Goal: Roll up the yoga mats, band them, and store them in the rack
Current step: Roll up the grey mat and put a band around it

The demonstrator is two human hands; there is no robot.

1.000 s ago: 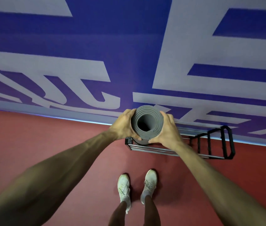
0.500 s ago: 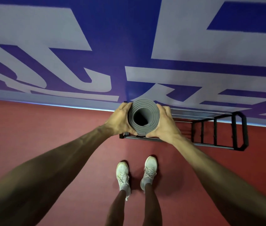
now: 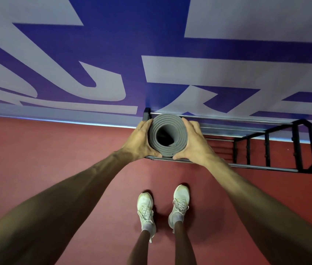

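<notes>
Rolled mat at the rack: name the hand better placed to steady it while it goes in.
Neither clearly. Left hand and right hand clasp opposite sides of the grey rolled mat, upright at the rack's left end.

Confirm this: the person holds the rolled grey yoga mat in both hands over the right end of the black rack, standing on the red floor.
Not quite. The head view shows the rolled grey yoga mat held between the left hand and the right hand over the left end of the black rack, not the right end. The rest stands: both hands hold it, and the person stands on the red floor.
</notes>
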